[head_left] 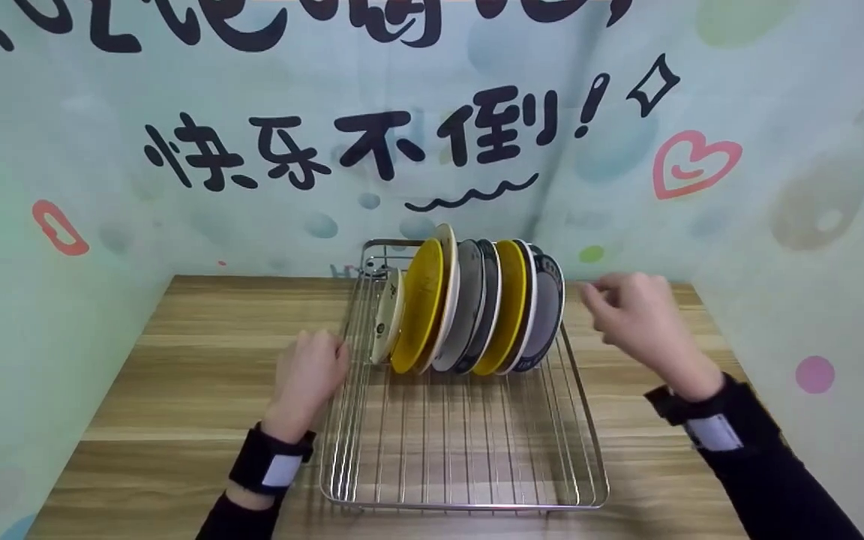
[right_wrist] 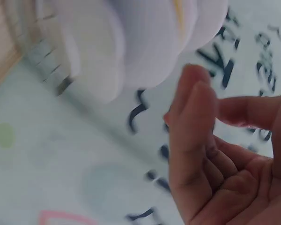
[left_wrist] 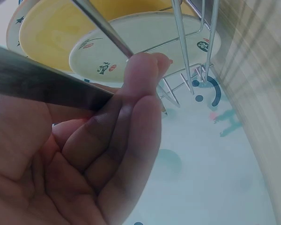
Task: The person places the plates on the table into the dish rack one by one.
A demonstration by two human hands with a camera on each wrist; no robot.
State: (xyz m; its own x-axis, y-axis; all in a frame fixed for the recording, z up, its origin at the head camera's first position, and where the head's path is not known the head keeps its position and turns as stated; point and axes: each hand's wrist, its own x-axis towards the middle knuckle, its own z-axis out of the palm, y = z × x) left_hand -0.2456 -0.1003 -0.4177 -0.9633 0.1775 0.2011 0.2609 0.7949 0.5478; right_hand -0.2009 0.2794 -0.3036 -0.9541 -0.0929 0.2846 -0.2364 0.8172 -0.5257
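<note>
Several plates stand on edge in a row at the far part of a wire dish rack point(head_left: 586, 420). A small cream plate point(head_left: 387, 319) with little printed motifs is leftmost, beside a yellow plate point(head_left: 418, 307). Farther right come grey plates, a second yellow plate point(head_left: 508, 307) and a dark-rimmed plate point(head_left: 550, 315). My left hand point(head_left: 312, 375) grips the rack's left rim; its curled fingers point(left_wrist: 145, 122) show in the left wrist view. Right of the plates, my right hand point(head_left: 638, 315) hovers apart from them, holding nothing. In the right wrist view its fingers point(right_wrist: 192, 136) are loosely bent, thumb close to them.
The rack sits on a wood-grain table point(head_left: 214, 375). Behind it hangs a pale printed backdrop point(head_left: 252, 225) with dark lettering, close to the rack's far end. The near half of the rack shows bare wires.
</note>
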